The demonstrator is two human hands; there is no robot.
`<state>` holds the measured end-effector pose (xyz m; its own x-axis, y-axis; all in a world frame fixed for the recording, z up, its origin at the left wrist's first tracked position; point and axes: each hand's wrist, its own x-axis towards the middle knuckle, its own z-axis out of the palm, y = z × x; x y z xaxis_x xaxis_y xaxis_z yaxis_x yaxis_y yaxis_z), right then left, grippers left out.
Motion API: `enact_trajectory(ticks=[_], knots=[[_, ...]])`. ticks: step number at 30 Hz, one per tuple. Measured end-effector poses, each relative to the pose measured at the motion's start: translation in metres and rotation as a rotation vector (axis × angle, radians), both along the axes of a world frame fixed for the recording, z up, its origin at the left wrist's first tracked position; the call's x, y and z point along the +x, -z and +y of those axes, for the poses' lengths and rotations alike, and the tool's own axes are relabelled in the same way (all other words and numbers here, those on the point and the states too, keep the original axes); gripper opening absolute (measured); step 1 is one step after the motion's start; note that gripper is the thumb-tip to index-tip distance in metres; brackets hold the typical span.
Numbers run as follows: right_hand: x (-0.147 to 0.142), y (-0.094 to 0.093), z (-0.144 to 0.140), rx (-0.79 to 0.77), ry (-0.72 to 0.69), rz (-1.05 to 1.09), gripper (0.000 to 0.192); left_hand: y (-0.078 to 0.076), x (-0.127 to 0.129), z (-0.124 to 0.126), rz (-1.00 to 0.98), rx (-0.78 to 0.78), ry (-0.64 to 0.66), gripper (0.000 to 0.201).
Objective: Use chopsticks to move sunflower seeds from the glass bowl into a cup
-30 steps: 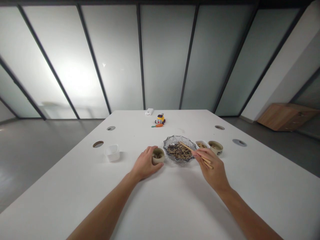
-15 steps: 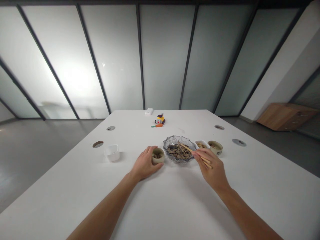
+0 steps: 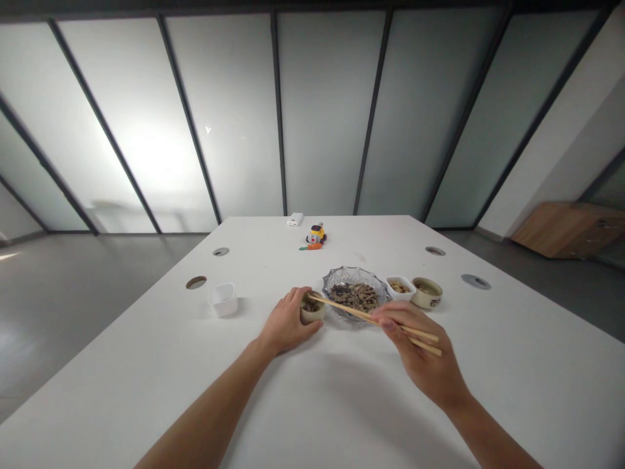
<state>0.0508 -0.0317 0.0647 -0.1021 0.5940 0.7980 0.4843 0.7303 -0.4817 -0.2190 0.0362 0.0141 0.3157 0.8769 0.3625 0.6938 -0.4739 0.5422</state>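
Observation:
My left hand [image 3: 286, 324] is wrapped round a small cream cup [image 3: 312, 315] that stands on the white table, with dark dried bits inside. Wooden chopsticks [image 3: 349, 309] are gripped in my right hand [image 3: 420, 342], and their tips reach over the rim of that cup. Whether the tips pinch anything is too small to tell. Between the hands lies a scalloped glass bowl [image 3: 333, 276] holding a heap of brown, elongated dried pieces. The chopsticks pass across its near side.
Right of the bowl stand a white dish [image 3: 401, 295] of pale pieces and another cream cup [image 3: 428, 299]. A white plastic container [image 3: 223, 300] sits at the left. Farther back are a toy vehicle [image 3: 316, 234], an orange carrot-shaped item [image 3: 312, 247] and a white box [image 3: 295, 219].
The chopstick tips have swung left from the glass bowl to the cup in my left hand. My left hand still holds the cup. The view has shifted slightly.

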Motion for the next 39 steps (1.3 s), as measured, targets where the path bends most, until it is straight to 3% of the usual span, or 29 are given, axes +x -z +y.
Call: enact_trajectory(ticks=[7, 10, 16, 23, 39], knots=[[0.015, 0.011, 0.014, 0.119, 0.278, 0.062, 0.017, 0.01, -0.001, 0.005, 0.003, -0.008, 0.011, 0.063], [0.023, 0.02, 0.024, 0.125, 0.313, 0.059, 0.015, 0.012, -0.001, 0.005, 0.003, -0.021, 0.012, 0.063], [0.028, 0.03, 0.033, 0.117, 0.286, -0.04, 0.013, 0.01, 0.0, 0.004, -0.001, -0.018, 0.012, 0.063], [0.023, 0.03, 0.03, 0.085, 0.212, -0.047, 0.012, 0.005, 0.001, 0.002, 0.007, -0.024, 0.01, 0.065], [0.022, 0.033, 0.031, 0.051, 0.194, -0.02, 0.014, 0.0, 0.002, -0.001, 0.013, -0.02, 0.005, 0.063]])
